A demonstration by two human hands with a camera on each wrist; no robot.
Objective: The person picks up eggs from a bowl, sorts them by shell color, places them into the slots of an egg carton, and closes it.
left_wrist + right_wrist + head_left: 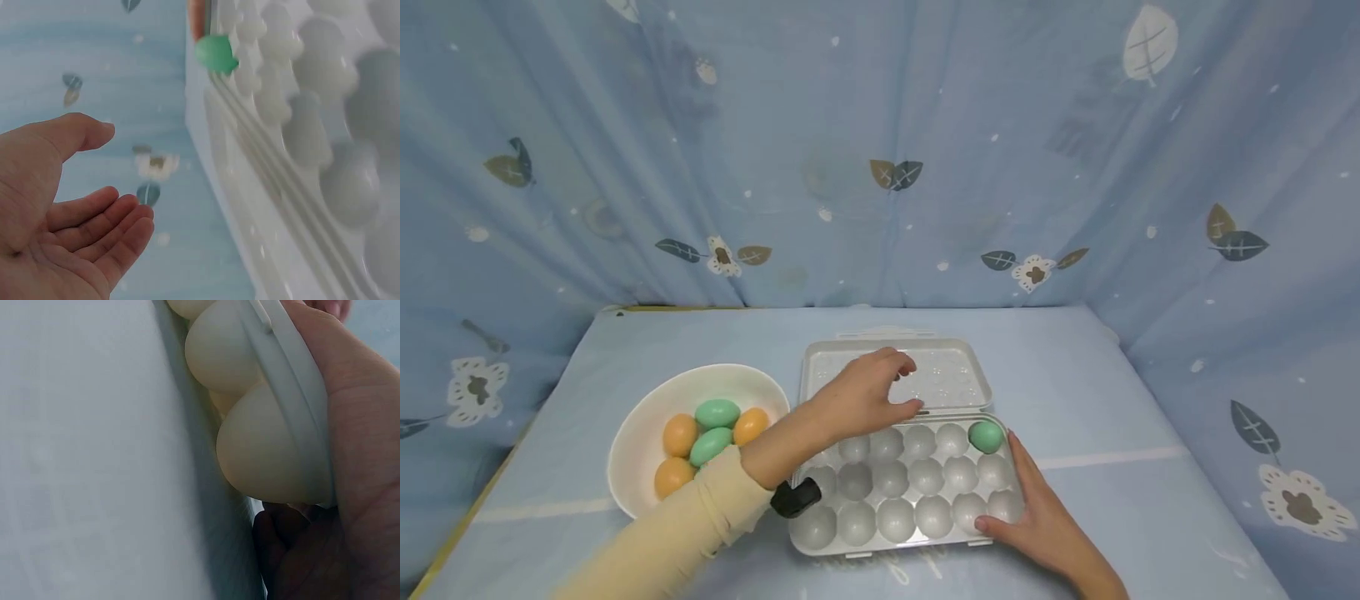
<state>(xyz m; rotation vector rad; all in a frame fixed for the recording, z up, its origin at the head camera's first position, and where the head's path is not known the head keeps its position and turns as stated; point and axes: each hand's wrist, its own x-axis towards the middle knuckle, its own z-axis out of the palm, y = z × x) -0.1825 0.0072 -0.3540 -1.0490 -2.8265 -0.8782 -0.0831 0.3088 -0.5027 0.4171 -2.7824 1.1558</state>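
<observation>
A grey plastic egg tray (891,481) with rows of round cups lies open, its clear lid (951,377) folded back behind it. One green egg (986,436) sits in the cup at the far right corner. My left hand (876,392) is over the hinge and lid with nothing in it, thumb apart from the loosely bent fingers. My right hand (1037,517) holds the tray's right end, thumb on the near rim. In the right wrist view, its fingers (275,550) curl beneath the cups.
To the left stands a white bowl (632,446) with several orange and green eggs (717,413), partly behind my left sleeve (700,517). A black wrist strap piece (796,497) overlaps the tray's left side. A patterned blue curtain (880,150) hangs behind the cloth-covered table (1135,500).
</observation>
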